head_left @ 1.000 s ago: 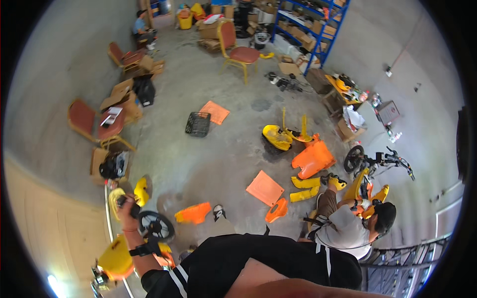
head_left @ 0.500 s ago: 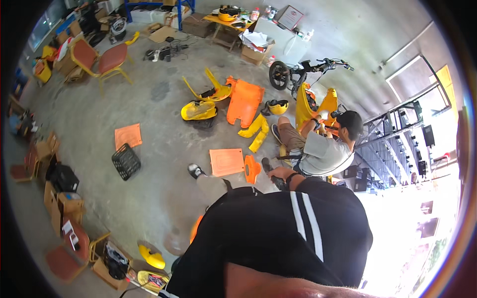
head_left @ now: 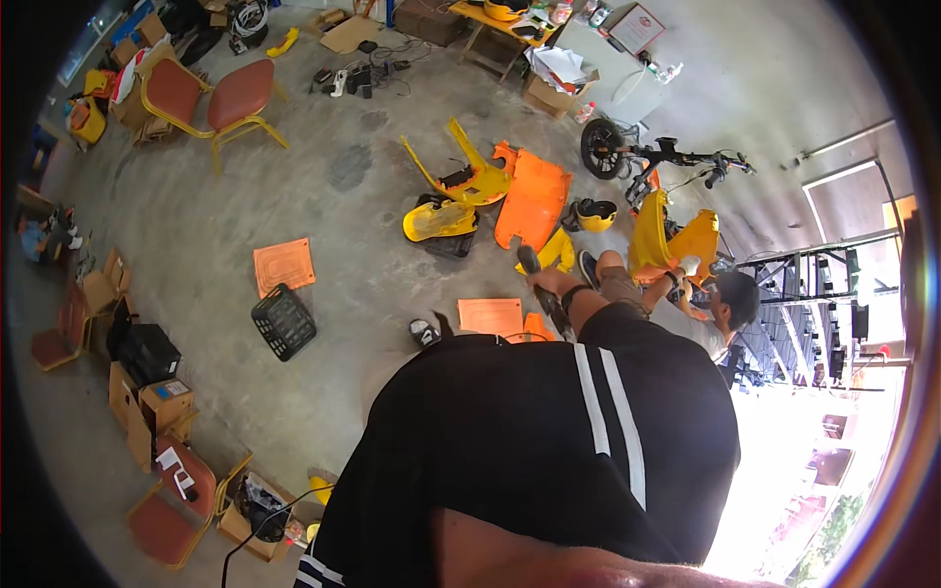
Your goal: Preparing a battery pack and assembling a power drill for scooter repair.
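Note:
My right hand (head_left: 552, 282) reaches out past my black top, with a dark band at the wrist. Its fingers are closed around a dark, long handheld tool (head_left: 557, 312), whose exact kind I cannot make out. Beside it on the floor lie a yellow curved panel (head_left: 559, 251) and a flat orange panel (head_left: 490, 316), partly covered by my body. A smaller orange part (head_left: 535, 327) is mostly hidden. My left hand is not visible. Close to my right arm, a crouching person (head_left: 686, 323) in a grey shirt holds a yellow body panel (head_left: 691, 240) with a white-gloved hand.
A stripped two-wheeler frame (head_left: 667, 152) stands by the wall. Around it on the floor are a yellow helmet (head_left: 594, 216), a large orange panel (head_left: 532, 196) and yellow parts (head_left: 439, 221). A black crate (head_left: 284, 321), red chairs (head_left: 243, 93) and cardboard boxes (head_left: 165, 400) are farther left.
My view has shifted, so the floor items appear farther right. My right hand has moved up in the picture with the tool, nearer the yellow panel. The crouching person is now more hidden behind my arm.

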Tool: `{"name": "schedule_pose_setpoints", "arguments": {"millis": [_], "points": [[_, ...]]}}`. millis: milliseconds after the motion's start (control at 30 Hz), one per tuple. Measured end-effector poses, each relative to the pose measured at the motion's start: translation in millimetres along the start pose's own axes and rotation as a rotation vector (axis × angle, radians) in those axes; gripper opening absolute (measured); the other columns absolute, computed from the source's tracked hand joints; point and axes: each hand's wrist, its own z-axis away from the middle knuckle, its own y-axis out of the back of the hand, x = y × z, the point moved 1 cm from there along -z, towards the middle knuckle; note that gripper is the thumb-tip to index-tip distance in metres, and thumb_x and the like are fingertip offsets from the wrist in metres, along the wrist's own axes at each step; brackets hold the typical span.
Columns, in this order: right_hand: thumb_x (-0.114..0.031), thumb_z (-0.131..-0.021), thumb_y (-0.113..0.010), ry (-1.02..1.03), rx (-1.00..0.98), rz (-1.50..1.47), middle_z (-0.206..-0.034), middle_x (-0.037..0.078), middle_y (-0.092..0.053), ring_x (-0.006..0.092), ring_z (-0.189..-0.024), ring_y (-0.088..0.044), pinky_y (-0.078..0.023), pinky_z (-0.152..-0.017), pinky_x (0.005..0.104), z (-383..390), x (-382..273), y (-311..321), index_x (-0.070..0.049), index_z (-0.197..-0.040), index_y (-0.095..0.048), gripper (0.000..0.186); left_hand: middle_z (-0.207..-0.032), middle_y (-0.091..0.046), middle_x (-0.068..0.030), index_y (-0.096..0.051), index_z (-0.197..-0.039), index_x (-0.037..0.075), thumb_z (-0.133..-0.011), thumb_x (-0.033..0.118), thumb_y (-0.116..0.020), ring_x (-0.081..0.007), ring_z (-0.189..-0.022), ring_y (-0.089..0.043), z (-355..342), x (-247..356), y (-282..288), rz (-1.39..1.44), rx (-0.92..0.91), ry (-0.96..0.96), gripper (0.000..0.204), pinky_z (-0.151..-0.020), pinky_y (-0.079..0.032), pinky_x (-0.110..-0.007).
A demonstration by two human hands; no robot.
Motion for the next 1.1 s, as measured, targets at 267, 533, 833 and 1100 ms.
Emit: {"name": "schedule_pose_setpoints", "arguments": {"millis": [267, 533, 833, 1100], "points": [[-0.020, -0.077, -0.071, 0.137, -0.038, -0.388, -0.077, 0.013, -0.066, 0.0231, -0.064, -0.065, -0.052, -0.059, 0.0355, -27.9, -185.3, -39.3, 0.007, -0.091, -0.065, 0.031, -0.125, -0.052, -0.0082, -0.044, -0.133, 0.004, -0.071, 0.000, -0.075, -0.0221, -0.113, -0.052, 16.4, -157.6, 78.8, 0.177, 0.023, 0.197, 0.069, -0.090, -0.049, -0.037], [-0.027, -0.077, -0.072, -0.225, -0.024, -0.334, -0.078, 0.012, -0.068, 0.0250, -0.064, -0.065, -0.051, -0.059, 0.0390, -35.4, -226.9, -102.7, 0.000, -0.090, -0.069, 0.030, -0.120, -0.052, -0.0083, -0.045, -0.130, 0.003, -0.072, 0.000, -0.074, -0.0215, -0.109, -0.052, 24.5, -333.5, 145.7, 0.432, 0.012, 0.413, 0.065, -0.088, -0.049, -0.036], [-0.027, -0.079, -0.070, -0.344, 0.024, -0.645, -0.079, 0.013, -0.068, 0.0263, -0.063, -0.066, -0.053, -0.057, 0.0414, -68.5, -194.8, -134.7, -0.001, -0.094, -0.068, 0.029, -0.115, -0.053, -0.0084, -0.046, -0.126, 0.002, -0.072, 0.001, -0.072, -0.0209, -0.104, -0.053, 28.6, -521.7, 119.1, 0.592, -0.025, 0.599, 0.060, -0.086, -0.049, -0.035], [-0.025, -0.079, -0.071, -0.094, 0.139, 0.045, -0.079, 0.014, -0.067, 0.0263, -0.062, -0.066, -0.052, -0.054, 0.0414, -232.3, -242.8, -69.5, 0.002, -0.093, -0.066, 0.031, -0.110, -0.054, -0.0084, -0.048, -0.123, 0.000, -0.073, 0.001, -0.071, -0.0203, -0.100, -0.053, 13.3, -678.2, 61.6, 0.509, -0.028, 0.656, 0.056, -0.084, -0.049, -0.034]]}}
